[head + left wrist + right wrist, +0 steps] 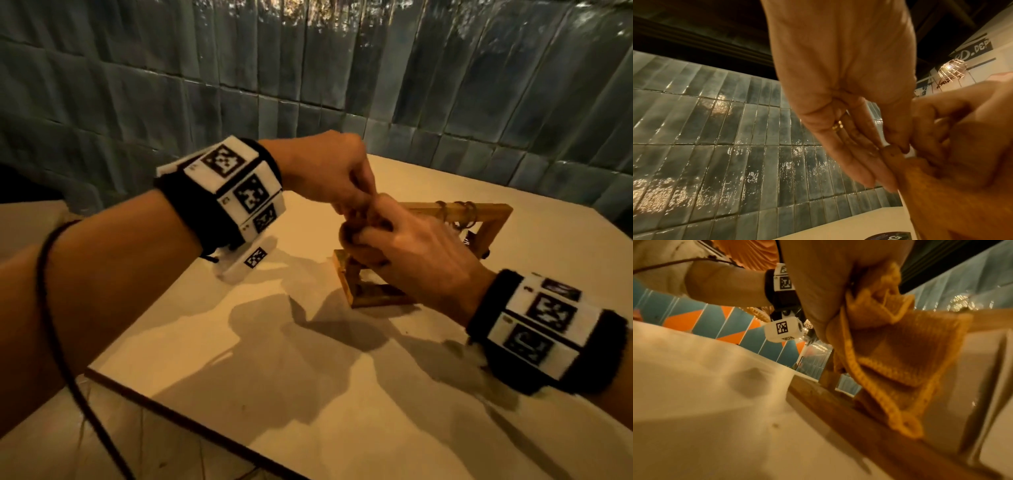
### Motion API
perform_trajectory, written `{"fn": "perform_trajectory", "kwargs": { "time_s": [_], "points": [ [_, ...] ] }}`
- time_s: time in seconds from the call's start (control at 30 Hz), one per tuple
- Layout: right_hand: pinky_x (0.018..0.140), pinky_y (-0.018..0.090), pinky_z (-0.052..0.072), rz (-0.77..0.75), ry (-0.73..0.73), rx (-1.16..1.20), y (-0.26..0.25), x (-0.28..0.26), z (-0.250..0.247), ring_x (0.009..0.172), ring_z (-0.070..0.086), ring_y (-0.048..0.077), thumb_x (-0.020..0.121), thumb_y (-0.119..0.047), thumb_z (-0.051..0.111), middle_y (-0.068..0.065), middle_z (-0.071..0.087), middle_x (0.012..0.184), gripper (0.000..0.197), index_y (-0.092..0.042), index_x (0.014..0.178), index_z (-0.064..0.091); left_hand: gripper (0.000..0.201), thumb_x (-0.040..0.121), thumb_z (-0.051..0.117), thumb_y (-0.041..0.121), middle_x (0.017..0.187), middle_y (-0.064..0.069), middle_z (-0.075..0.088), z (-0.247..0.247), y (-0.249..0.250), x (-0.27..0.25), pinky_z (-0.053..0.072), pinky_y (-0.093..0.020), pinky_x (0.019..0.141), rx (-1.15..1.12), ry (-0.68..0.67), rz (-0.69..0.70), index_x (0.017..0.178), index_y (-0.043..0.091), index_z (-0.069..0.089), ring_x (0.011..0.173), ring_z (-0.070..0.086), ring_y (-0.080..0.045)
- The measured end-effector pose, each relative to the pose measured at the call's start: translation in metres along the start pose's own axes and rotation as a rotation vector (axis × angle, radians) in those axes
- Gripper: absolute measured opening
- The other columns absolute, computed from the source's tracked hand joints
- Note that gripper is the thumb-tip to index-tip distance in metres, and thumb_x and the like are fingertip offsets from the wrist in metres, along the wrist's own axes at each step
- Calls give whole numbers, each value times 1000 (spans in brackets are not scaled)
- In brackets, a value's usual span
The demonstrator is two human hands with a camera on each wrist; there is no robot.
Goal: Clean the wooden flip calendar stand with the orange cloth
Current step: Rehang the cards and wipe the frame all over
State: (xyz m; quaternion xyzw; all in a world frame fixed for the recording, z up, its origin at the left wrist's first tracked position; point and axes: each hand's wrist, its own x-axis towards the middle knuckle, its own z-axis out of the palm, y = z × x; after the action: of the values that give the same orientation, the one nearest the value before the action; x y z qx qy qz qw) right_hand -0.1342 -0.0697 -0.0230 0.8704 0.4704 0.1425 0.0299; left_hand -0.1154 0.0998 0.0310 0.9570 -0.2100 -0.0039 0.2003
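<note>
The wooden flip calendar stand [445, 208] stands on the pale table [274, 377], with its base [376, 298] toward me. My left hand [346, 202] reaches down from above and pinches the stand's top left corner between thumb and fingers [869, 146]. My right hand [394, 246] grips the bunched orange cloth [359, 236] against that same corner, just under the left hand. In the right wrist view the orange cloth [900, 361] hangs from my palm over the grey calendar cards [972, 386] and the wooden base [859, 418]. The stand's left upright is hidden behind the hands.
A glossy blue-grey tiled wall [308, 68] runs close behind the table. The table's front left edge [154, 397] lies near my left forearm, along which a black cable [51, 308] trails. Metal rings [467, 212] hang on the stand's top bar.
</note>
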Motion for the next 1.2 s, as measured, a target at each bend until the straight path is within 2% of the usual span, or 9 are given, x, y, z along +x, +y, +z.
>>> {"fn": "perform_trajectory", "kwargs": {
  "time_s": [0.17, 0.37, 0.47, 0.53, 0.73, 0.9, 1.0, 1.13, 1.2],
  "points": [
    [63, 25, 47, -39, 7, 38, 10, -5, 10, 79, 65, 28, 69, -16, 73, 15, 59, 112, 33, -10, 102, 69, 21, 87, 61, 29, 86, 3, 73, 2, -6, 7, 55, -16, 70, -62, -3, 14, 102, 17, 71, 74, 68, -3],
    [59, 39, 52, -88, -63, -72, 17, -9, 18, 80, 65, 27, 62, -16, 82, 11, 62, 106, 42, -16, 102, 71, 24, 84, 63, 30, 85, 1, 73, 2, -5, 9, 55, -16, 67, -126, -16, -2, 101, 15, 71, 71, 68, -3],
    [87, 44, 47, -81, -218, -97, 10, -5, 19, 108, 55, 22, 87, -23, 60, 2, 49, 128, 39, -29, 125, 56, 23, 84, 63, 30, 84, 4, 72, 2, -2, 10, 54, -13, 65, -126, -19, -16, 100, 15, 70, 70, 68, -1],
    [96, 37, 43, -45, -246, -76, 8, -5, 19, 118, 46, 18, 93, -26, 50, -2, 40, 135, 40, -31, 133, 47, 23, 84, 63, 30, 83, 6, 72, 1, -1, 10, 54, -12, 63, -118, -19, -25, 100, 15, 70, 69, 68, -1],
    [86, 22, 43, 18, -246, -103, 1, -6, 4, 115, 44, 17, 91, -31, 51, 1, 32, 136, 46, -30, 136, 42, 23, 84, 63, 29, 84, 2, 72, 0, 1, 8, 54, -12, 63, -105, -38, -46, 101, 14, 70, 70, 68, -2],
    [92, 34, 44, 70, -270, -66, 1, -4, 8, 106, 51, 18, 92, -28, 52, 2, 43, 128, 39, -32, 131, 50, 22, 85, 63, 28, 83, 1, 72, 0, 2, 9, 53, -11, 61, -107, -37, -50, 99, 13, 70, 68, 68, -2],
    [90, 35, 46, 77, -286, -65, 2, -1, 10, 101, 54, 15, 90, -29, 54, 0, 50, 122, 33, -30, 123, 59, 21, 84, 63, 28, 82, 3, 72, 0, 4, 9, 54, -12, 62, -113, -35, -58, 98, 13, 70, 68, 68, -2],
    [77, 18, 45, 76, -291, -59, 4, 0, 5, 105, 51, 13, 90, -30, 54, -1, 43, 126, 37, -31, 127, 54, 22, 84, 63, 28, 84, 0, 72, -2, 4, 7, 54, -13, 63, -109, -40, -64, 99, 12, 70, 69, 69, -3],
    [75, 17, 41, 97, -278, -43, 3, -1, 0, 103, 48, 12, 90, -30, 54, -1, 39, 128, 40, -32, 131, 50, 22, 84, 63, 28, 85, -1, 73, -2, 4, 8, 55, -14, 63, -103, -46, -62, 99, 13, 70, 69, 69, -3]
  ]
}}
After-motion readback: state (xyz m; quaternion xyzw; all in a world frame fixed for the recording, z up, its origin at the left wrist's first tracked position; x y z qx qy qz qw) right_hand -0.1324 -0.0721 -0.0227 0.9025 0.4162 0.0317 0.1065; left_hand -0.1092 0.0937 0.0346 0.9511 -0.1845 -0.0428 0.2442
